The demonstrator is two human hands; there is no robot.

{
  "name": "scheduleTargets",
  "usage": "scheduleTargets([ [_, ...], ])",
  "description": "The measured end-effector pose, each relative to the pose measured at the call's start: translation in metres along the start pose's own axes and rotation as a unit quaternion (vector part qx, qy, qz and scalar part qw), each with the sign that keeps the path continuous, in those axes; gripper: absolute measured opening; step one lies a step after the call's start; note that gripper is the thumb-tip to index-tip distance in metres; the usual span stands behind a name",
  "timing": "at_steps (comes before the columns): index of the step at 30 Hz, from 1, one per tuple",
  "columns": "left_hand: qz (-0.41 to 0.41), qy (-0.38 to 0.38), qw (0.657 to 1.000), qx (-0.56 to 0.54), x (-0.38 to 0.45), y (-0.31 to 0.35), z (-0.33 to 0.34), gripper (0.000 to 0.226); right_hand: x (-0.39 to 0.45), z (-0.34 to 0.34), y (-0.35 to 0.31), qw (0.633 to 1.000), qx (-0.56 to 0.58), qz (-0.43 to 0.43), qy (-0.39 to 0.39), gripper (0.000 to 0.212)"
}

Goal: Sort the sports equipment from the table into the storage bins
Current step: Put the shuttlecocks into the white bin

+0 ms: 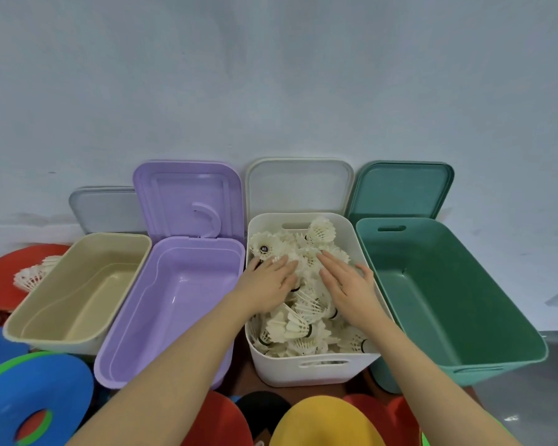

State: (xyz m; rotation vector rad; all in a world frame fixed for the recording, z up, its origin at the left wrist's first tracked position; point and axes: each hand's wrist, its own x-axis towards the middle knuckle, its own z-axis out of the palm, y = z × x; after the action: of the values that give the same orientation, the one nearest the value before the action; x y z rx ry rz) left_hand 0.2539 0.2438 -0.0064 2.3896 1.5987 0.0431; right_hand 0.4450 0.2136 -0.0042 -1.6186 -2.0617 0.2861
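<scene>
A white bin [306, 373] in the middle is heaped with several white shuttlecocks [300, 326]. My left hand [266, 284] lies flat on the pile at its left side, fingers straight. My right hand [345, 281] lies flat on the pile at its right side, fingers spread, thumb near the bin's right rim. Neither hand grips anything. To the left stand a purple bin [161, 355] and a beige bin [45, 336], both with nothing inside. A green bin [458, 349] stands to the right, also with nothing inside.
Lids lean on the wall behind each bin. Flat cone discs lie around the front: blue [42, 394], red [226, 420], yellow [326, 423]. More shuttlecocks [33, 275] rest on a red disc [4, 284] at far left.
</scene>
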Motion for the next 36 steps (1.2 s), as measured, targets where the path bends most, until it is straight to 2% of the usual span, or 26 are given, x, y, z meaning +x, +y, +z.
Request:
scheduleTargets([
  [3,-0.026,0.042,0.998,-0.025,-0.007,0.000,-0.002,0.052,-0.006,0.001,-0.007,0.999,-0.035,-0.004,-0.032,0.040],
  [8,-0.006,0.166,0.985,-0.045,-0.035,-0.009,-0.010,0.054,-0.003,0.002,-0.027,0.997,-0.062,-0.031,0.041,0.046],
  [10,-0.007,0.204,0.978,-0.040,-0.050,-0.019,-0.019,0.050,0.000,0.005,-0.042,0.994,-0.059,-0.053,0.074,0.043],
  [12,-0.016,0.219,0.975,-0.026,-0.067,-0.033,-0.028,0.050,0.004,0.009,-0.064,0.992,-0.044,-0.073,0.095,0.039],
  [15,-0.024,0.241,0.970,0.005,-0.095,-0.062,-0.042,0.062,0.009,0.021,-0.100,0.988,-0.030,-0.110,0.104,0.040],
  [18,-0.049,0.260,0.964,0.034,-0.122,-0.099,-0.056,0.051,0.016,0.039,-0.139,0.988,-0.022,-0.132,0.077,0.041],
  [22,-0.074,0.268,0.959,0.053,-0.161,-0.151,-0.074,0.045,0.023,0.071,-0.194,0.988,-0.016,-0.144,0.055,0.044],
  [31,-0.106,0.205,0.971,0.061,-0.234,-0.310,-0.082,0.043,0.040,0.168,-0.332,0.989,-0.019,-0.148,0.010,0.033],
  [33,-0.111,0.197,0.973,0.053,-0.247,-0.344,-0.083,0.044,0.048,0.188,-0.361,0.989,-0.015,-0.147,0.014,0.036],
  [36,-0.113,0.195,0.974,0.035,-0.266,-0.389,-0.079,0.046,0.056,0.219,-0.396,0.992,-0.004,-0.128,-0.022,0.040],
])
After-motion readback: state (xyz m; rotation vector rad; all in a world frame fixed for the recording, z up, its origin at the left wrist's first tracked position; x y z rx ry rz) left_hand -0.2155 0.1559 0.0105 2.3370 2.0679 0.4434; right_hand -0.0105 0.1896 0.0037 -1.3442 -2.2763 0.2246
